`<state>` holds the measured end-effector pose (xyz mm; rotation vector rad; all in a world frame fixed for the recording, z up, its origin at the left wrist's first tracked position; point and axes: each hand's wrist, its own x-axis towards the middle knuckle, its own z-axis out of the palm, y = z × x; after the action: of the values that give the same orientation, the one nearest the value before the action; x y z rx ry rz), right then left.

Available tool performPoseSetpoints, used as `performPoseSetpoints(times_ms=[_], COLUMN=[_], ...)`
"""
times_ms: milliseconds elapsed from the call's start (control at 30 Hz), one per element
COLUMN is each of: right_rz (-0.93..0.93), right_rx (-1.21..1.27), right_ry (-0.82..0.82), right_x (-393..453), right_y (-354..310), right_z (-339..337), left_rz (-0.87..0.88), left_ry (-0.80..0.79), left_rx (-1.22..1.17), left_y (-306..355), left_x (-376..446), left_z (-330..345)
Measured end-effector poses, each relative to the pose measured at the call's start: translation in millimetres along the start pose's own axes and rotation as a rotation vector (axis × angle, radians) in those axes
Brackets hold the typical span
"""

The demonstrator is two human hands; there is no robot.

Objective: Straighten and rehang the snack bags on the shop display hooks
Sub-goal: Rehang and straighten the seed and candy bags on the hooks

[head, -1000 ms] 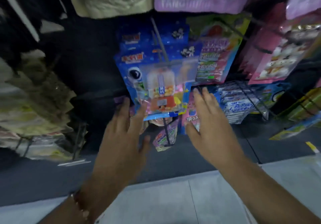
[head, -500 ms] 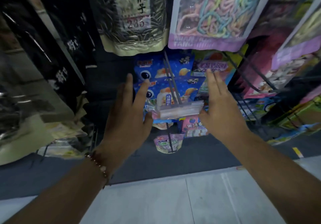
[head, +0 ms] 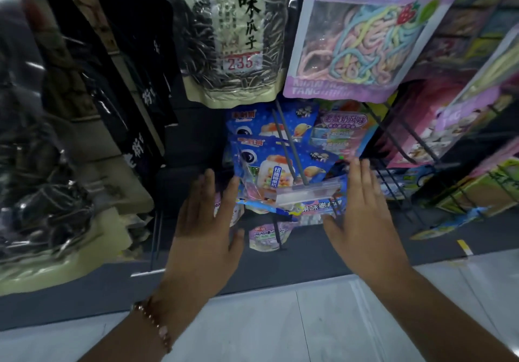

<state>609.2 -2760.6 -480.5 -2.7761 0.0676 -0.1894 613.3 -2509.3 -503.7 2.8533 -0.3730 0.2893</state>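
Blue snack bags [head: 269,165] with a gumball-machine picture hang on a double wire display hook [head: 289,148] that ends in a clear price-tag holder [head: 309,192]. The front bag sits tilted. My left hand [head: 207,227] is spread flat at the bags' left edge, fingers straight. On the other side my right hand [head: 362,215] is also flat and open beside the tag holder. Neither hand grips anything. Whether the fingertips touch the bags I cannot tell.
A sunflower-seed bag [head: 236,38] and a lilac candy-string bag [head: 362,33] hang above. A pink-and-yellow bag [head: 341,134] hangs behind, small bags [head: 268,236] below, more racks [head: 421,165] right, dark packets [head: 42,193] left. Pale floor [head: 280,328] lies beneath.
The view has tilted upward and closed in on the rack. Both hands stay flat on either side of the blue bags, slightly lower than half a second ago.
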Motion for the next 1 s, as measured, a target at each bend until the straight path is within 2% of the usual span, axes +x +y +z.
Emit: performPoseSetpoints(times_ms=[133, 300, 433, 533, 767, 1000], right_rz=[0.132, 0.180, 0.304, 0.324, 0.265, 0.115], right_rx=[0.015, -0.031, 0.011, 0.016, -0.008, 0.079], right_ry=[-0.093, -0.167, -0.136, -0.138, -0.181, -0.279], right_x=[-53.6, -118.0, -144.0, -157.9, -188.3, -207.8], right_y=[-16.2, -71.2, -109.2, -129.7, -153.6, -206.0], right_z=[-13.4, -44.9, -76.9, -95.0, -116.8, -128.6], left_rz=[0.003, 0.132, 0.217, 0.246, 0.142, -0.029], left_ry=[-0.138, -0.272, -0.339, -0.380, -0.493, -0.474], left_rx=[-0.026, -0.100, -0.113, -0.142, -0.077, 0.037], left_y=[2.1, 30.6, 40.6, 32.1, 4.0, -24.2], left_x=[-33.3, -51.2, -64.2, -76.0, -117.9, -171.8], left_z=[-18.3, -59.7, -105.0, -130.2, -183.4, -262.8])
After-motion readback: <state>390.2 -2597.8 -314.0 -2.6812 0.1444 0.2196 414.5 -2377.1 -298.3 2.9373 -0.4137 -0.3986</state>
